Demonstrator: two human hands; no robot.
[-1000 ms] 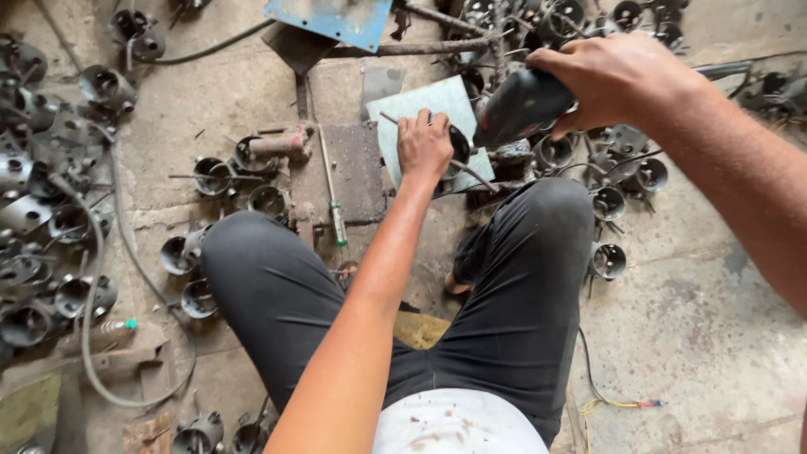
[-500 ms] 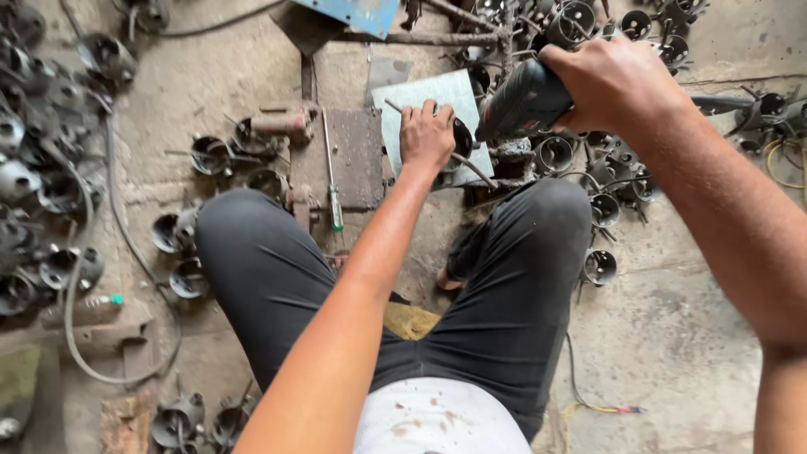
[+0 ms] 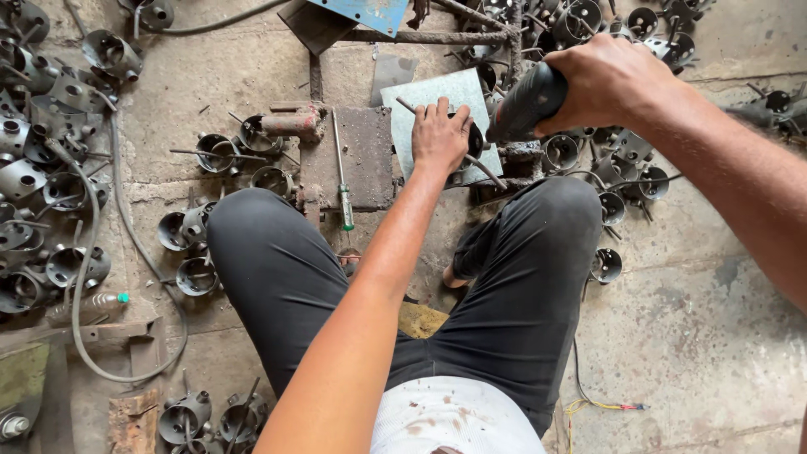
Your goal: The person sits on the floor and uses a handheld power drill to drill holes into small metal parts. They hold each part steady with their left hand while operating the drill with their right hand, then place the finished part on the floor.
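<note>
My left hand (image 3: pixel 439 134) presses down on a small dark metal cup with a thin rod (image 3: pixel 486 171) sticking out of it, resting on a pale green sheet (image 3: pixel 458 92) on the floor. My right hand (image 3: pixel 612 82) grips the black handle of a power tool (image 3: pixel 525 104), held just right of the left hand, its front end pointing down at the cup. I sit on the floor with my knees in dark trousers (image 3: pixel 277 277) spread to either side.
Several grey metal cups (image 3: pixel 50 168) are heaped at the left and more (image 3: pixel 622 181) lie at the right. A green-handled screwdriver (image 3: pixel 343 181) lies on a dark steel plate (image 3: pixel 357 155). A grey hose (image 3: pixel 97 277) loops at the left. A blue panel (image 3: pixel 366 12) lies at the top.
The view has shifted slightly. Both hands stay on the cup and the tool in much the same place; the tool has moved a little closer to the left hand.
</note>
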